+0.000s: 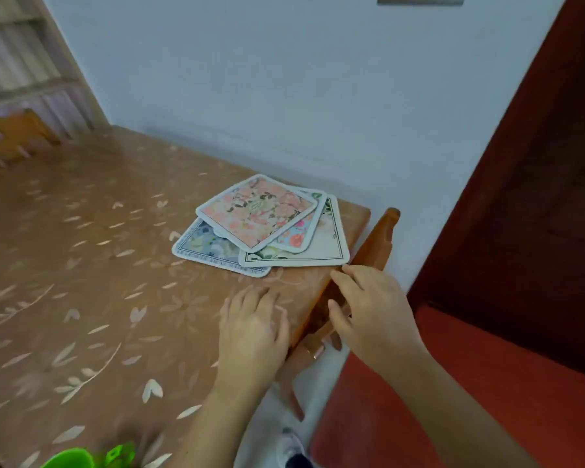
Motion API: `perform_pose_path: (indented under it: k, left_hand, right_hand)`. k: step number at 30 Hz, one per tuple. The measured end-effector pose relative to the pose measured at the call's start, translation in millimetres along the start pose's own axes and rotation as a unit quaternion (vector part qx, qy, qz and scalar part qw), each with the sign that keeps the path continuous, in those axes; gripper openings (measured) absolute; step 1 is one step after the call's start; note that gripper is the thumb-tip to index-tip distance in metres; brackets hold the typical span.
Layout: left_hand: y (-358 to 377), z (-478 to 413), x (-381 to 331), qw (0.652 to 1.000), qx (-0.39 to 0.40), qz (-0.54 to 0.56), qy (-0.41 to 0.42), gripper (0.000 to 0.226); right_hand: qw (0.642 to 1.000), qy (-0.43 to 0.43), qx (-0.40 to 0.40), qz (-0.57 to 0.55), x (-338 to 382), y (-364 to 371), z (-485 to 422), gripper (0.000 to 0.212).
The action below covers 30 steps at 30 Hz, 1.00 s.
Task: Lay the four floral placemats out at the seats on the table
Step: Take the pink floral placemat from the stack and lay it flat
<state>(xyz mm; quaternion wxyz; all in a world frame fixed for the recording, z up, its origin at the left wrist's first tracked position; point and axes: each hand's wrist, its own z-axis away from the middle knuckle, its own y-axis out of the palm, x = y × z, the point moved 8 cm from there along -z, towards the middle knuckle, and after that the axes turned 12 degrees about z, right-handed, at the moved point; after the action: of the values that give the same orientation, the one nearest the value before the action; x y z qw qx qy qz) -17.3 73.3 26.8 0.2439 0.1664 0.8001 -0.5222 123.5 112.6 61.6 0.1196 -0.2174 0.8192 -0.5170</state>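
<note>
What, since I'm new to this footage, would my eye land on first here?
A loose pile of four floral placemats lies fanned near the far right corner of the table, with a pink one on top. Just short of it, the left hand is spread open over the table. The right hand is at the table edge beside a wooden chair.

Wooden chair (376, 245) beside red door (520, 197); green plastic item (70, 459) (blurred) bottom left; pale wall (284, 79) behind.
</note>
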Motion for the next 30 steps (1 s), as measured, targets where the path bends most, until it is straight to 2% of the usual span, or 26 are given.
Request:
perform_pose_path:
  k: [8,16,22,30]
  left_hand:
    - [23.4,-72.5,51.9,0.998,-0.027,0.017,-0.046,0.030]
    - [33.3,-126.6,102.9,0.995,-0.085,0.023,-0.047,0.034]
    - [52.1,-144.3,132.2,0.994,-0.086,0.002,-0.067,0.030]
    - [86.0,-176.2,170.5,0.995,-0.051,-0.021,-0.081,0.029]
  right_hand:
    - [0.999,-0.050,-0.004,0.008,0.9,54.1,-80.4,0.036]
    - [0.995,-0.098,0.031,0.001,9.3,119.3,-150.5,0.039]
    - [0.988,-0.137,0.075,-0.008,17.1,165.3,-183.1,0.040]
    - [0.968,-0.204,0.140,-0.037,22.9,248.6,-227.9,0.037]
